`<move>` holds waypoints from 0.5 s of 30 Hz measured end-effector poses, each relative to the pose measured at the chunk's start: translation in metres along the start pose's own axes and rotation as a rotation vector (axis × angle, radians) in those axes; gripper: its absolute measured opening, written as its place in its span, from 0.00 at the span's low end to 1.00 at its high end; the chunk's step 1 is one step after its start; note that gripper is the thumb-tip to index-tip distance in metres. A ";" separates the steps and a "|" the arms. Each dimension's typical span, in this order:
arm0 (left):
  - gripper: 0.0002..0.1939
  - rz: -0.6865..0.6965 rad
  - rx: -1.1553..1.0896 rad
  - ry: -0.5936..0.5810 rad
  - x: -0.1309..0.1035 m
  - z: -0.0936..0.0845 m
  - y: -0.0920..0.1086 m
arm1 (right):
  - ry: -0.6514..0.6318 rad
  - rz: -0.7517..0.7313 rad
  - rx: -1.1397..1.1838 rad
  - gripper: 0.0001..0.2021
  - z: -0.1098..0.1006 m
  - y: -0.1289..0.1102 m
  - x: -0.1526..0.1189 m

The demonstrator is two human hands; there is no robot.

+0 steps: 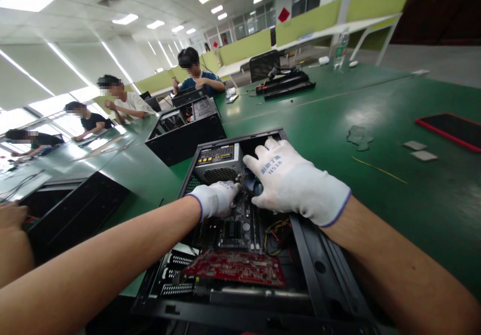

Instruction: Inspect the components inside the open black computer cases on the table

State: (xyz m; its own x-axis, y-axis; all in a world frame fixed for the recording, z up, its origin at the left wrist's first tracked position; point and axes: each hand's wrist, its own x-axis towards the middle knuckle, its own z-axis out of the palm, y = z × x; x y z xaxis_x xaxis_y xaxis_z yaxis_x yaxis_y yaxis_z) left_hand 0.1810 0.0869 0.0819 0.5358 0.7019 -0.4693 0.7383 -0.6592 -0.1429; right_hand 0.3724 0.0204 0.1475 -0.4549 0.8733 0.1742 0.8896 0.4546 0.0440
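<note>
An open black computer case (319,270) lies on its side in front of me. Both my hands wear white knit gloves and reach inside it. My right hand (289,177) straddles the CPU cooler (251,182), thumb and index finger at its sides, other fingers spread above. My left hand (217,198) has its fingers bent together at the cooler's left edge; what they pinch is hidden. Behind the cooler sits the power supply (218,160). The motherboard (244,226) lies under my hands, and a red graphics card (240,267) stands nearer to me.
Another open case (188,124) stands beyond mine, and a further black case (75,210) is at left, with a person's hand (13,220) on it. A red-edged phone (453,129), a yellow cable tie (379,169) and a bottle (341,49) lie or stand rightward. Several people work along the green table (391,215).
</note>
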 end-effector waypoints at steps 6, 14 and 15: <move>0.28 -0.005 0.003 0.008 -0.001 -0.005 0.001 | -0.019 0.006 -0.029 0.32 -0.002 -0.002 -0.001; 0.24 0.007 0.007 -0.037 0.000 -0.006 0.001 | 0.037 0.000 -0.093 0.31 0.000 -0.003 -0.004; 0.25 0.008 0.009 -0.041 -0.001 -0.007 0.001 | 0.043 -0.001 -0.093 0.31 0.001 -0.002 -0.003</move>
State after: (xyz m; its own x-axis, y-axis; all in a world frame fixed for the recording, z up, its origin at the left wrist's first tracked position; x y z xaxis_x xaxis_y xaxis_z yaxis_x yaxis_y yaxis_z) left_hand 0.1842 0.0879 0.0880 0.5248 0.6849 -0.5055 0.7298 -0.6676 -0.1470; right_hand 0.3719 0.0165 0.1461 -0.4553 0.8638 0.2158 0.8901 0.4353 0.1351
